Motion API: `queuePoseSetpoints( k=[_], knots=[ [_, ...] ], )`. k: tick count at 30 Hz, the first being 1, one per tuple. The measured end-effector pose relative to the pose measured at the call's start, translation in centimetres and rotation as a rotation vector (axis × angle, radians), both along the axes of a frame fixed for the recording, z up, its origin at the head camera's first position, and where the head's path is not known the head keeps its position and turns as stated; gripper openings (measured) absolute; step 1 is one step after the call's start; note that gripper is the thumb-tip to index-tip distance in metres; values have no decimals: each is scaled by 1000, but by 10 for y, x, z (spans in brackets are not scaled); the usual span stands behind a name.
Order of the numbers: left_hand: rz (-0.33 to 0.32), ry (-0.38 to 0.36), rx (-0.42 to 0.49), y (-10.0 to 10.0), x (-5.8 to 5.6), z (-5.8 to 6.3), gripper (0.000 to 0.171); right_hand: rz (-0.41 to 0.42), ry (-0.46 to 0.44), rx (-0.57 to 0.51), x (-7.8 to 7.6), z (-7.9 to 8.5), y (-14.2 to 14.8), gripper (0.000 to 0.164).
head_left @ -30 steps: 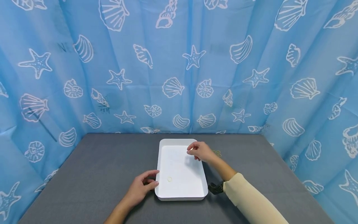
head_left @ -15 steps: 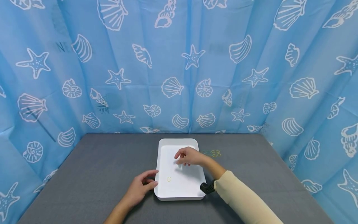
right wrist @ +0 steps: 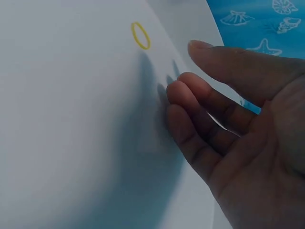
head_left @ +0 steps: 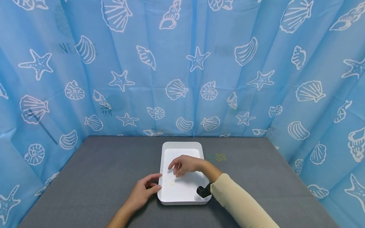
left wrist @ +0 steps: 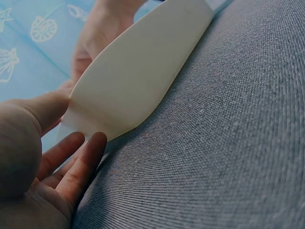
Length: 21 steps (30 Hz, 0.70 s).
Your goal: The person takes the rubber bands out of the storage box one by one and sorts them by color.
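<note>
A white rectangular tray [head_left: 185, 193] lies on the grey cloth. Inside it, toward the near left, is a thin yellow rubber band [head_left: 172, 183], also seen as a yellow loop [right wrist: 140, 36] in the right wrist view. My right hand [head_left: 186, 165] hovers over the tray just beyond this band, thumb and fingers apart and nothing between them. Its shadow falls on the tray floor. At the tray's left side, my left hand [head_left: 145, 190] rests its fingertips against the outer wall [left wrist: 128, 76], with the thumb up at the rim.
Several green and yellow rubber bands [head_left: 219, 157] lie in rows on the cloth, right of the tray. A blue curtain [head_left: 182, 69] with white shells and starfish stands behind the grey table surface [head_left: 119, 158]. A black wrist device [head_left: 203, 191] hangs under the right forearm.
My right hand has moved left and nearer across the tray, from its far right side toward the yellow band. The bands on the right have come into view. The left hand stays put.
</note>
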<state>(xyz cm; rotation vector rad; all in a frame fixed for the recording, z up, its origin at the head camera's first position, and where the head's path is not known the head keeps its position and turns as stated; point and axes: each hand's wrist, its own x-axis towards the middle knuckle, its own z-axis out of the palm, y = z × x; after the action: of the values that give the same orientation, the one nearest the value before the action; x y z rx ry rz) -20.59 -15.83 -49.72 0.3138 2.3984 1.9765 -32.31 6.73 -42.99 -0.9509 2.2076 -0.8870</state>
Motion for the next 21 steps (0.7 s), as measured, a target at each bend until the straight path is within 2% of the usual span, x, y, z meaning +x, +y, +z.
queuePoseSetpoints(
  k=[4,10,21],
  knots=[
    [0,0,3,0,0,1,43,51,18,12,2,-1,-4,38],
    [3,-2,2,0,1,2,42,110,41,24,7,-5,-8,30],
    [8,-11,4,1,1,4,42,91,119,128,10,-9,-17,23]
  ],
)
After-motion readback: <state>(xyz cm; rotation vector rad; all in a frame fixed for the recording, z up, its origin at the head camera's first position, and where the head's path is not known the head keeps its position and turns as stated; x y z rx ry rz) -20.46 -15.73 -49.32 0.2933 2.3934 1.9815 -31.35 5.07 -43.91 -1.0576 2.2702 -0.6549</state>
